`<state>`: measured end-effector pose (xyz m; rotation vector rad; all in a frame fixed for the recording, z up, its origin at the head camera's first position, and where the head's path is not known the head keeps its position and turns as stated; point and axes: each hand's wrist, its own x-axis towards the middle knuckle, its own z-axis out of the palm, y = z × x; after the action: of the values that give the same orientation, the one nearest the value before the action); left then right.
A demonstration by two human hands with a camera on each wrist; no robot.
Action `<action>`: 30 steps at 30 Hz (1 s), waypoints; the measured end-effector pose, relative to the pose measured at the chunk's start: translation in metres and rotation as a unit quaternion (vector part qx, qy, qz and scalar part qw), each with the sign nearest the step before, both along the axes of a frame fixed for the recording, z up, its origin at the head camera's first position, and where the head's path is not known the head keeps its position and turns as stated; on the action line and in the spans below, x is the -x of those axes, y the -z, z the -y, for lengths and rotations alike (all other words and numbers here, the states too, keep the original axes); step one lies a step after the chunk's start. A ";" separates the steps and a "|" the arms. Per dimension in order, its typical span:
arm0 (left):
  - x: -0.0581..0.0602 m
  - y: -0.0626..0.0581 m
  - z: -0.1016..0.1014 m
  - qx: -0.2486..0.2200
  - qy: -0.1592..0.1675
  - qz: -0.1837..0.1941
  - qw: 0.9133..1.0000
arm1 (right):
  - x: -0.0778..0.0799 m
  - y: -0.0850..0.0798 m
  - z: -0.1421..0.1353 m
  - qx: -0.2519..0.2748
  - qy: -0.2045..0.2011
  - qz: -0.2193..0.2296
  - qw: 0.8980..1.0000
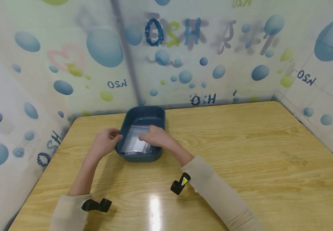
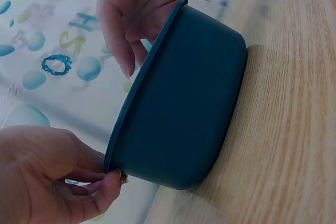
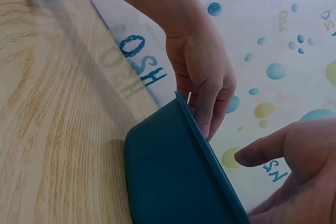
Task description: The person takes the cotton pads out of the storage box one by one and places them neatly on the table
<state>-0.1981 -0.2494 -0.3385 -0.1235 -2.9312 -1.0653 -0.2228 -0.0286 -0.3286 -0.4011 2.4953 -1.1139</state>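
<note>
A dark blue plastic basin [image 1: 141, 158] stands on the table, a stack of clear plastic zip bags [image 1: 132, 141] lying flat inside it. My left hand [image 1: 104, 142] pinches the basin's left rim between thumb and fingers; the left wrist view shows this hand [image 2: 47, 177] at the rim's lower corner of the basin [image 2: 178, 98]. Over the bags, my right hand [image 1: 157, 137] reaches in from the right. In the right wrist view its thumb [image 3: 260, 148] is extended above the basin [image 3: 168, 166], while the basin wall hides the other fingertips.
The wooden table [image 1: 241, 154] extends far to the right of the basin. Behind it is a patterned curtain wall [image 1: 183, 64] with blue and green dots, and more of it on both sides. Black wrist cameras [image 1: 181, 183] sit on both beige sleeves.
</note>
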 end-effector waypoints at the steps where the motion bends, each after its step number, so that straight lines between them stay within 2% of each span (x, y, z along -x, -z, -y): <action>1: 0.000 0.000 0.000 0.000 0.001 0.000 1.000 | 0.000 0.001 0.001 0.001 0.003 0.003 1.000; 9: 0.002 0.001 0.000 0.003 0.005 -0.003 1.000 | -0.002 0.004 0.005 0.025 0.022 0.007 0.999; 17: 0.001 0.001 0.002 -0.001 0.011 -0.003 1.000 | 0.000 0.007 0.007 0.056 0.052 -0.031 0.997; 30: 0.000 0.000 0.000 -0.007 0.009 0.000 1.000 | 0.008 0.015 0.014 0.116 0.102 -0.002 0.988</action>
<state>-0.1984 -0.2496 -0.3387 -0.1497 -2.9279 -1.0893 -0.2308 -0.0429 -0.3437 -0.2127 2.4599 -1.4939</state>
